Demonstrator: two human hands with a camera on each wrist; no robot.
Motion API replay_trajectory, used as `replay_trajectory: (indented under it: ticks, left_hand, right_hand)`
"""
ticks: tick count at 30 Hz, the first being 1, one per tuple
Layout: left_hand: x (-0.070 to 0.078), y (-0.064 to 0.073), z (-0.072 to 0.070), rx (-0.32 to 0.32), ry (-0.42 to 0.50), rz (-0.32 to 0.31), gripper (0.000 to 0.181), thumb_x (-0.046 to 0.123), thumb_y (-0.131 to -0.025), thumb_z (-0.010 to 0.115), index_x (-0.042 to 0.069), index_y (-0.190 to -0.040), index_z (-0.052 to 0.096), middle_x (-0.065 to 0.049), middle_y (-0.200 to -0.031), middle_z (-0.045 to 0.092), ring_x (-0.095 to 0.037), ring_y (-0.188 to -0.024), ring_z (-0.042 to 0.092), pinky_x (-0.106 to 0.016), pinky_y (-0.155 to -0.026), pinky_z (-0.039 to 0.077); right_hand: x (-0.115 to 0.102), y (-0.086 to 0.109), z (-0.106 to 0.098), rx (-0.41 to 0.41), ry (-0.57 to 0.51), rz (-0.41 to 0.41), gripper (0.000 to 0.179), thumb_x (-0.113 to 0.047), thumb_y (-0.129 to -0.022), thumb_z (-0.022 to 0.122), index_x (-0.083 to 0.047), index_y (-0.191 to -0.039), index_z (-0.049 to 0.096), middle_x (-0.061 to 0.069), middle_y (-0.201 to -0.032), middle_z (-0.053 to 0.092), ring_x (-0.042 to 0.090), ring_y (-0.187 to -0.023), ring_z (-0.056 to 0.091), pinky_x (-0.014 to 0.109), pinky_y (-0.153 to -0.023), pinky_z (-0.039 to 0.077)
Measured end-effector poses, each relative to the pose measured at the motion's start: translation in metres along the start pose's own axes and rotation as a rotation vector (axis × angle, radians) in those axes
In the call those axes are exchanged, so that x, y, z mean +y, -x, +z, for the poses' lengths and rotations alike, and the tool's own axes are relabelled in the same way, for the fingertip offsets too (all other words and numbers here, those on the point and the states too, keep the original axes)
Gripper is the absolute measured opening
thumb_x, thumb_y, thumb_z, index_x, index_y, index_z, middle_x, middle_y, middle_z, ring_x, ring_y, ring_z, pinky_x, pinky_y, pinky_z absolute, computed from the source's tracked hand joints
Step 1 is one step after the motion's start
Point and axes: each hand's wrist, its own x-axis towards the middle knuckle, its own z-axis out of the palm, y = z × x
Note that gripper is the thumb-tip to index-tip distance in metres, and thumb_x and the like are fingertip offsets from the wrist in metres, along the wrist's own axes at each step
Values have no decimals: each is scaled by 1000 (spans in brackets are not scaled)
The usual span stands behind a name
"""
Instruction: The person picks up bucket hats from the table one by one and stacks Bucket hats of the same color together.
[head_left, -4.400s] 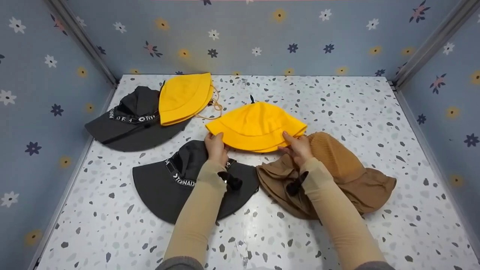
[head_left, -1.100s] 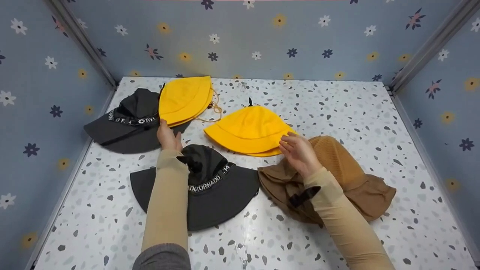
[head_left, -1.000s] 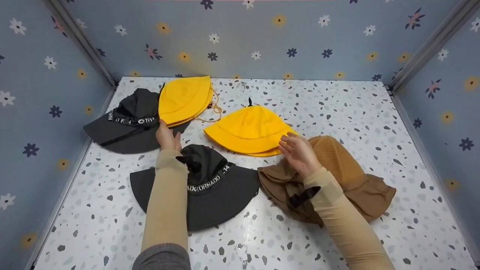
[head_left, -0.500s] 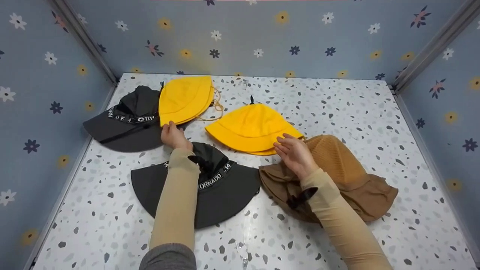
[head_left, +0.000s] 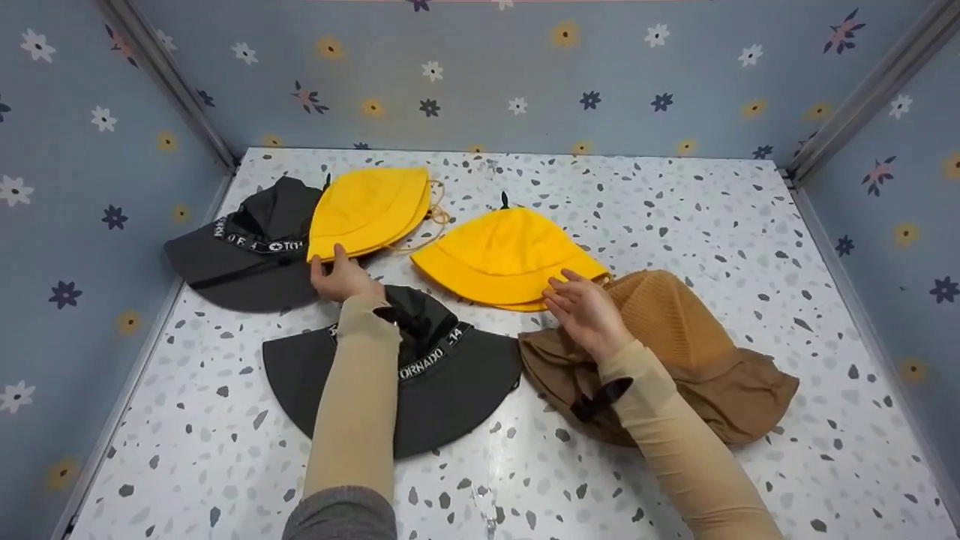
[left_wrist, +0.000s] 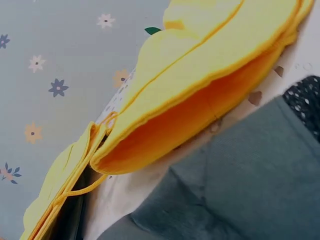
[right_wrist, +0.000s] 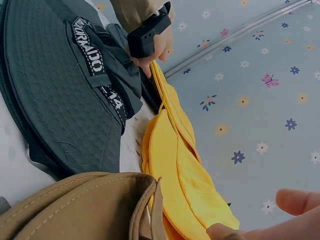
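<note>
My left hand (head_left: pixel 346 282) pinches the near brim corner of the left yellow bucket hat (head_left: pixel 367 210), thumb on top. This hat lies folded flat, overlapping the back dark grey hat (head_left: pixel 247 277), with a thin cord trailing from its right side. My right hand (head_left: pixel 589 311) is palm up with relaxed fingers, its fingertips right at the brim of the middle yellow bucket hat (head_left: pixel 510 255). That hat's open brim edge faces the camera in the left wrist view. In the right wrist view, the left hand (right_wrist: pixel 159 47) grips the far yellow hat's edge.
A second dark grey hat (head_left: pixel 457 405) with a lettered band lies under the left forearm. A brown hat (head_left: pixel 667 322) with a wide floppy brim lies beneath the right wrist. Flowered panels (head_left: pixel 480 75) wall the speckled table (head_left: pixel 750 225) at the back and sides.
Both hands let go of the middle yellow hat's brim. The left hand went to the left yellow hat and has drawn it slightly toward me and left. The right hand stayed near the middle hat.
</note>
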Motion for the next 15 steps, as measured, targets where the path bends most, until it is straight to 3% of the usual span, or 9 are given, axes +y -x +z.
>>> replay_trajectory:
  ticks: [4, 9, 15]
  left_hand:
    - [5, -3, 2, 24, 35, -44, 67, -1, -90, 67, 13, -147, 36, -5, -154, 36, -20, -134, 50, -26, -101, 51]
    - [12, -8, 3, -8, -9, -174, 82, 2, -90, 69, 22, -154, 22, -2, -158, 31, -20, -138, 47, -26, -107, 47]
    - [16, -15, 4, -142, -60, -288, 57, 3, -100, 53, 15, -152, 36, 0, -155, 40, -15, -142, 40, -28, -114, 38]
  right_hand:
    - [4, -1, 1, -9, 3, 1, 65, -1, -101, 42, -9, -159, 14, 16, -162, 22, 29, -142, 33, 33, -121, 29]
    - [7, 0, 1, -22, -15, -4, 65, 1, -101, 42, -7, -158, 13, 18, -162, 22, 32, -147, 29, 35, -122, 27]
    - [8, -2, 2, -33, -6, 3, 62, -1, -102, 40, -7, -158, 15, 18, -161, 24, 32, -144, 31, 35, -122, 27]
